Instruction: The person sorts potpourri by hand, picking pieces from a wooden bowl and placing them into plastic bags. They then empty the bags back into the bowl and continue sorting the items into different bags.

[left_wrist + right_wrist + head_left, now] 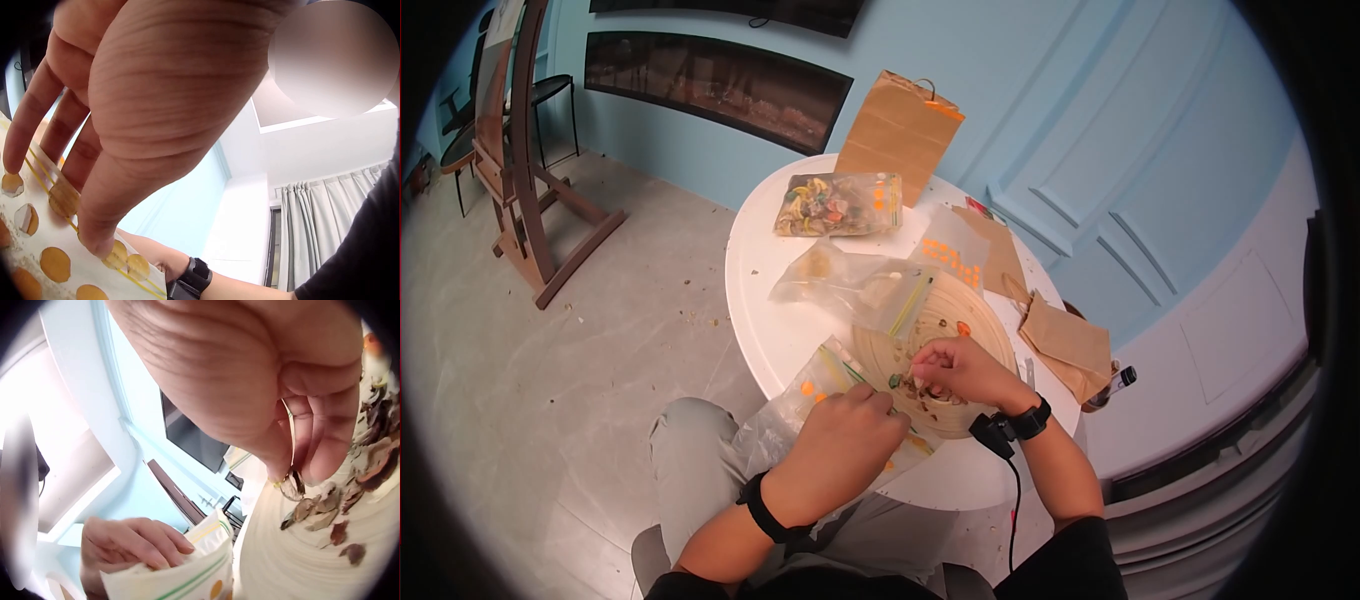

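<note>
My left hand [850,440] grips the top edge of a clear zip bag with orange dots [55,264], thumb on one side and fingers on the other. In the right wrist view the mouth of this bag gapes, with a green zip line along it. My right hand [970,372] pinches a small dried flake [292,485] between thumb and fingertips, low over a round pale ridged plate [990,320]. Brown and reddish dried petals or leaves [328,500] lie scattered on the plate, with a small orange piece [964,328] towards its far side.
On the white round table [750,255] stand a tall brown paper bag [900,130] and a bag filled with colourful dried pieces [835,207]. A flattened zip bag [840,285] overlaps the plate's rim. A smaller paper bag [1068,345] is at the right edge.
</note>
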Motion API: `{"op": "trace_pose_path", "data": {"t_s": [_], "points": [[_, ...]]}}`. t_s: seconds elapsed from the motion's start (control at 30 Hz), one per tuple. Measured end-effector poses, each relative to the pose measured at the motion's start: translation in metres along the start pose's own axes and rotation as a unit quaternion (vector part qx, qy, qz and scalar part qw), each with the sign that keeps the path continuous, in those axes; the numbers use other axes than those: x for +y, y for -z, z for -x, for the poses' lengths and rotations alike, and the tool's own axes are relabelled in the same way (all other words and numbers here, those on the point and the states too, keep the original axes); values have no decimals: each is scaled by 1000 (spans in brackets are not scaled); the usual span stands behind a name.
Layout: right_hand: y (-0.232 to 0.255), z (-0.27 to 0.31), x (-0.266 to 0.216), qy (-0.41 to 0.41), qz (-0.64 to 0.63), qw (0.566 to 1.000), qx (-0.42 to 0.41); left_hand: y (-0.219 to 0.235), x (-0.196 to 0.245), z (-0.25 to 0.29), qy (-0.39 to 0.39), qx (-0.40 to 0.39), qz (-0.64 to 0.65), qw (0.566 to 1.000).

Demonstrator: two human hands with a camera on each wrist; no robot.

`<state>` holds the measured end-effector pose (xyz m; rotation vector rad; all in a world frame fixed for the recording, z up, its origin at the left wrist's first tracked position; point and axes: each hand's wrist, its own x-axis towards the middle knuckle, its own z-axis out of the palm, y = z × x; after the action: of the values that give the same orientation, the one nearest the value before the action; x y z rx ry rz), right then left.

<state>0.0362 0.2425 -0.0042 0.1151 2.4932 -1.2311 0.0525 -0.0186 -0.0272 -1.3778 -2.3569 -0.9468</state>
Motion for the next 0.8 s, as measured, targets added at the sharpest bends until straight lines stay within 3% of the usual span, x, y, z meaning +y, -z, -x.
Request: {"op": "trace_pose_path", "data": {"t_s": [0.07,0.17,0.37,0.47,0.8], "points": [[4,2,-3,-39,-42,998,9,0,0,0,0,-1,3,1000],[5,0,7,-6,-130,991,20,0,0,0,0,-2,4,1000],[-5,15,-17,-33,-196,980,-6,0,0,0,4,-3,7,1000],[-10,16,-13,11,-205,978,-35,-1,0,0,5,1,9,1000],[-29,24,-22,53,-35,995,-78,-1,1,0,5,23,4,1000]]}}
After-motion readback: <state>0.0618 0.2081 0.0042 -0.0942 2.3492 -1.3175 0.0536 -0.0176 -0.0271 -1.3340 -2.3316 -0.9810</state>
